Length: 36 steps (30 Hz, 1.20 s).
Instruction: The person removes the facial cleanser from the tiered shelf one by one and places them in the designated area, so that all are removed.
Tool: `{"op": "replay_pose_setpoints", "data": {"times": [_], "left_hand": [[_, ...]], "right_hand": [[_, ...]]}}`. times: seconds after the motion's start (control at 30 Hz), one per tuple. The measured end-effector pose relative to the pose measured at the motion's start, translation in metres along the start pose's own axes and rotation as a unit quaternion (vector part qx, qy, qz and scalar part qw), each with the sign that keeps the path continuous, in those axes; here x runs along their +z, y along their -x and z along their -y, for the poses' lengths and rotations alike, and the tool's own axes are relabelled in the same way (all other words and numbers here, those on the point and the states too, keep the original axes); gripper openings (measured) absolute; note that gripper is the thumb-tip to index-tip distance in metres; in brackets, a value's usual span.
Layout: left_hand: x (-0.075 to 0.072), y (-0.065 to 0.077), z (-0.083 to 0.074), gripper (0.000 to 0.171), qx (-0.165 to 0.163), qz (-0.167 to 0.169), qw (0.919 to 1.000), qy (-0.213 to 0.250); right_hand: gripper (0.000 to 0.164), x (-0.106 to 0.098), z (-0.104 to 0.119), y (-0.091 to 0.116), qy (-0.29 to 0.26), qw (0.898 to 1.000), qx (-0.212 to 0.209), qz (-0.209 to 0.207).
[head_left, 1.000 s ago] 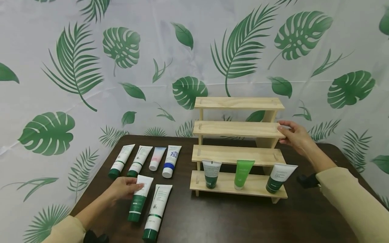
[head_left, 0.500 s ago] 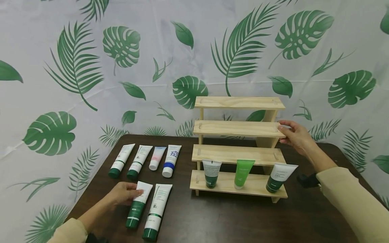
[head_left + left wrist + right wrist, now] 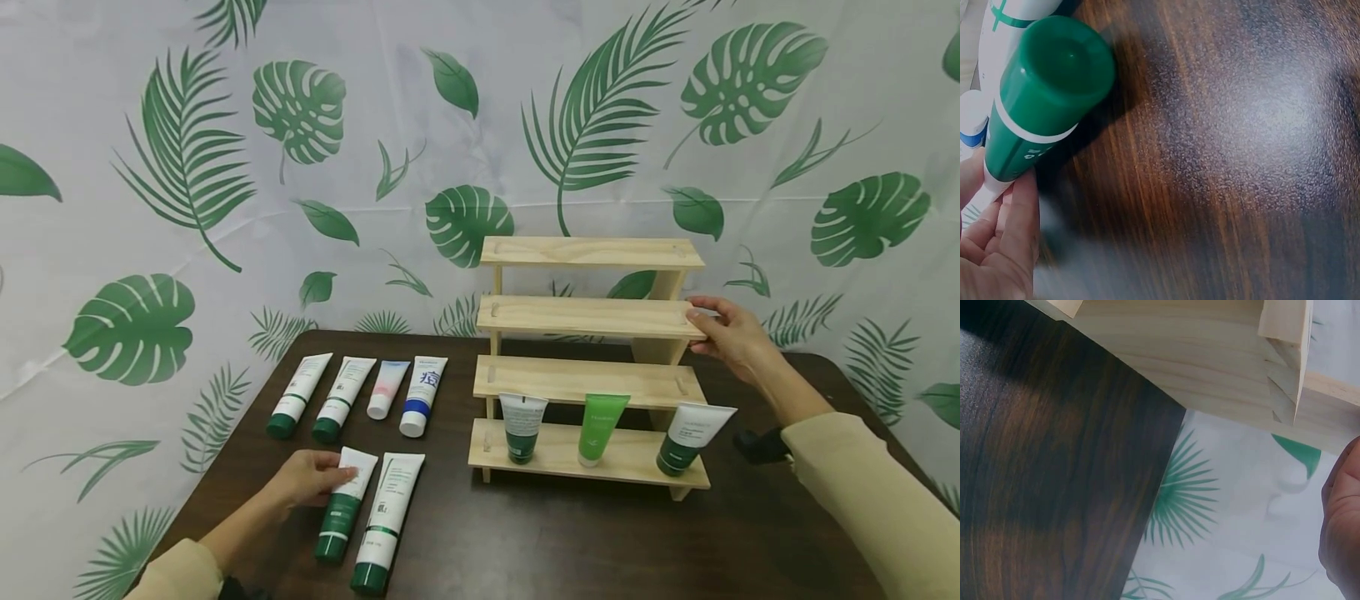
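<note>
My left hand (image 3: pixel 306 481) pinches a white squeeze tube with a green lower part (image 3: pixel 341 510) by its flat upper end. In the left wrist view its green cap (image 3: pixel 1063 69) faces the camera, fingers and thumb on either side of the tube. Just right of it lies a longer white tube with a green cap (image 3: pixel 388 517). My right hand (image 3: pixel 733 337) grips the right end of the second shelf from the top on a four-tier wooden display rack (image 3: pixel 585 317). In the right wrist view the hand (image 3: pixel 1342 519) shows at the edge, beside the rack's side panel (image 3: pixel 1179 356).
Several tubes lie in a row at the back left, among them a pink-and-white tube (image 3: pixel 387 390) and a blue-banded tube (image 3: pixel 423 396). On the lowest shelf stand a grey-green tube (image 3: pixel 522 427), a bright green tube (image 3: pixel 602 429) and a white-and-green tube (image 3: pixel 692 437). Behind hangs a leaf-print cloth (image 3: pixel 360 167).
My left hand has moved slightly toward the table's front with the tube, mostly in the first half second. My right hand stays on the rack, which has not moved.
</note>
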<state>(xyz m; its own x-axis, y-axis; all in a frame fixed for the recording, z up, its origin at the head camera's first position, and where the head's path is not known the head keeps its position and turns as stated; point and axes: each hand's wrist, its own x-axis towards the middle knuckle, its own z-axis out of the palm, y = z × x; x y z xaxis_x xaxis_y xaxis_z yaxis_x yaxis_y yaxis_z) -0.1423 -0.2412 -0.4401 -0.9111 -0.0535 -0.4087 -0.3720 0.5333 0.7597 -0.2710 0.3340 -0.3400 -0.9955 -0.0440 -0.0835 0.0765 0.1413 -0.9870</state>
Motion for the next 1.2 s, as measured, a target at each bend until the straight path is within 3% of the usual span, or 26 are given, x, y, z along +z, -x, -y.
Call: {"op": "replay_pose_setpoints", "data": {"times": [0.47, 0.7, 1.0, 1.2], "left_hand": [[0.0019, 0.0014, -0.0004, 0.058, 0.006, -0.046, 0.9986, -0.025], [0.0023, 0.0015, 0.0018, 0.054, 0.012, -0.065, 0.9973, -0.032], [0.0032, 0.0025, 0.0036, 0.051, 0.018, -0.074, 0.9968, -0.025], [0.0040, 0.0040, 0.0030, 0.048, 0.017, -0.078, 0.9964, -0.026]], "right_hand": [[0.045, -0.0009, -0.0021, 0.0005, 0.021, 1.000, -0.017, 0.004], [0.028, -0.0010, -0.0015, 0.0011, 0.007, 1.000, -0.011, -0.001], [0.027, -0.0001, 0.0000, 0.0026, 0.022, 1.000, -0.010, -0.004], [0.019, 0.0001, -0.0007, 0.0017, -0.004, 1.000, -0.014, 0.004]]}}
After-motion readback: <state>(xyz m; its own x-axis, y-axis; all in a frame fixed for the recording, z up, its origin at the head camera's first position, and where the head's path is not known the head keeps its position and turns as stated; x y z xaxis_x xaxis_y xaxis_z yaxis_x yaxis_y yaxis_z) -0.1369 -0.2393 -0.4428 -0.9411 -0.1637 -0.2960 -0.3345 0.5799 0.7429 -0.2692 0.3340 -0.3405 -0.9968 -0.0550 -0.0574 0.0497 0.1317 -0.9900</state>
